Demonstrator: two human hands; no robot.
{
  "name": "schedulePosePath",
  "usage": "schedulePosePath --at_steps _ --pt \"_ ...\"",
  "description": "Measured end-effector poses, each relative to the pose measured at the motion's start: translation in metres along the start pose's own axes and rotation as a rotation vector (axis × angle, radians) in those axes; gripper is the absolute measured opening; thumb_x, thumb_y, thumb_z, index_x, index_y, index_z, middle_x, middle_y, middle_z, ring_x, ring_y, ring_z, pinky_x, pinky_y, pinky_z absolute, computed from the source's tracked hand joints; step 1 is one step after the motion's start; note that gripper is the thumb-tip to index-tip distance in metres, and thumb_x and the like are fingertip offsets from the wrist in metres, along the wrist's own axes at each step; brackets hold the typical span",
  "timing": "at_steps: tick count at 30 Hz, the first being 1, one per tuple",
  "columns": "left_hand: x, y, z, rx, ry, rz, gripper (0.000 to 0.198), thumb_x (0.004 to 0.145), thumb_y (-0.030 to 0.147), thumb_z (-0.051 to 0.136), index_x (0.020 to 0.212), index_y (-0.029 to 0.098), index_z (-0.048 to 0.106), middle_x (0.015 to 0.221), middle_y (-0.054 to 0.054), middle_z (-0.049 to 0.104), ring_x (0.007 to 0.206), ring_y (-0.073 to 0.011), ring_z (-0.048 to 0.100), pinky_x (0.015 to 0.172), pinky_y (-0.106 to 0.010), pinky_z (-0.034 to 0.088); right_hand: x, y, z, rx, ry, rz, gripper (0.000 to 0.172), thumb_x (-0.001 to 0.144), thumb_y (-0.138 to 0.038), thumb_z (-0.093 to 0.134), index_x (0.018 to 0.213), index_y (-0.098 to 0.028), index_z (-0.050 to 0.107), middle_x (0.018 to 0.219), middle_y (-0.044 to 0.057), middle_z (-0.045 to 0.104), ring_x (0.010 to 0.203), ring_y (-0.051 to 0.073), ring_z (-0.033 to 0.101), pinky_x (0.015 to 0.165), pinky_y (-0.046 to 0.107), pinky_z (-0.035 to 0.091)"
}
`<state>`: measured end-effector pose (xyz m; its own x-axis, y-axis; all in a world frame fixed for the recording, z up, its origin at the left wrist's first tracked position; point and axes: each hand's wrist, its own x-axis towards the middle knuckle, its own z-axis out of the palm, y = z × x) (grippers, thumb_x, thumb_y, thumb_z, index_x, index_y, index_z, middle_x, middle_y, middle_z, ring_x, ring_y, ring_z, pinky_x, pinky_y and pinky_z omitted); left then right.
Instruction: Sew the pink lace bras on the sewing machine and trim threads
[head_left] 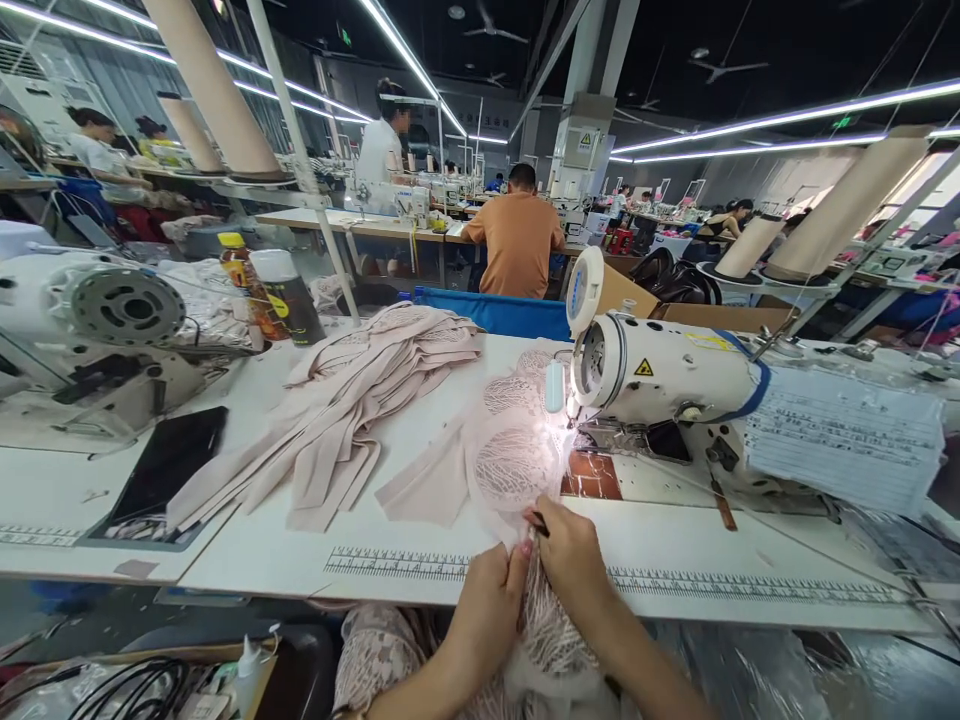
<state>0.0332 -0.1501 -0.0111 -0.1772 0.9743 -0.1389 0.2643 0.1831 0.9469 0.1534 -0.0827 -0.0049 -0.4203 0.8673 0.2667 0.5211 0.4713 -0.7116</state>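
Note:
A pale pink lace garment piece [514,460] lies on the white table by the sewing machine's lit needle area and runs down over the front edge. My left hand [487,605] is closed, pinching the lace at that edge. Right beside it, my right hand [576,560] is closed on a small dark tool [538,522] at the same spot of lace; its kind is mostly hidden by the fingers. The white sewing machine [667,365] stands just beyond and to the right of my hands.
A heap of pink fabric strips [375,365] lies left of the lace. Further left are a phone [169,465], a spray can [289,300] and a second machine [97,310]. A printed ruler [397,563] runs along the table front. A person in an orange shirt [517,240] sits ahead.

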Motion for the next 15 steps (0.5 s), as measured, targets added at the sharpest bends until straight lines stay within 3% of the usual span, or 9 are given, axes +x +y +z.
schedulePosePath --at_steps 3,6,8,11,13,15 --pt "-0.008 0.006 0.000 -0.124 -0.029 -0.009 0.060 0.086 0.076 0.037 0.070 0.020 0.053 0.077 -0.011 0.069 0.079 -0.0265 0.061 0.077 -0.037 0.049 -0.002 -0.002 0.007 0.020 0.119 -0.100 0.014 0.086 -0.023 0.047 0.076 -0.021 0.058 0.074 0.005 0.065 0.071 0.019 0.059 0.071 0.028 0.048" --pt "-0.006 0.018 -0.013 -0.521 -0.204 -0.179 0.058 0.081 0.073 0.055 0.088 0.017 0.066 0.090 -0.012 0.074 0.093 -0.0291 0.067 0.087 -0.038 0.052 0.002 -0.004 0.001 0.268 0.122 0.099 0.029 0.090 -0.039 0.048 0.067 -0.023 0.045 0.059 -0.002 0.048 0.058 0.015 0.047 0.060 0.026 0.043" --pt "0.003 0.025 -0.024 -0.724 -0.251 -0.317 0.057 0.083 0.069 0.057 0.101 0.015 0.067 0.094 -0.013 0.075 0.092 -0.0291 0.070 0.087 -0.040 0.054 0.004 -0.005 -0.006 0.465 0.013 0.245 0.034 0.087 -0.046 0.050 0.065 -0.024 0.038 0.057 -0.005 0.039 0.056 0.013 0.039 0.056 0.024 0.038" --pt "0.024 0.031 -0.035 -0.586 -0.021 -0.345 0.055 0.088 0.065 0.055 0.102 0.013 0.067 0.084 -0.013 0.074 0.074 -0.0260 0.071 0.073 -0.037 0.057 0.001 -0.010 -0.018 0.477 -0.269 0.237 0.032 0.085 -0.041 0.051 0.063 -0.023 0.037 0.057 -0.006 0.035 0.055 0.011 0.035 0.055 0.024 0.031" --pt "0.036 0.031 -0.037 -0.438 0.121 -0.313 0.053 0.083 0.065 0.062 0.089 0.012 0.067 0.073 -0.010 0.071 0.064 -0.0235 0.067 0.061 -0.032 0.054 -0.003 -0.014 -0.023 0.316 -0.327 0.143 0.033 0.088 -0.035 0.050 0.060 -0.022 0.036 0.055 -0.007 0.033 0.054 0.011 0.032 0.053 0.025 0.026" --pt "0.042 0.030 -0.036 -0.352 0.167 -0.280 0.056 0.076 0.070 0.068 0.071 0.014 0.062 0.061 -0.007 0.065 0.058 -0.0214 0.061 0.054 -0.029 0.049 -0.008 -0.018 -0.025 0.216 -0.309 0.077 0.034 0.091 -0.030 0.046 0.060 -0.022 0.035 0.054 -0.007 0.035 0.052 0.010 0.032 0.052 0.025 0.023"
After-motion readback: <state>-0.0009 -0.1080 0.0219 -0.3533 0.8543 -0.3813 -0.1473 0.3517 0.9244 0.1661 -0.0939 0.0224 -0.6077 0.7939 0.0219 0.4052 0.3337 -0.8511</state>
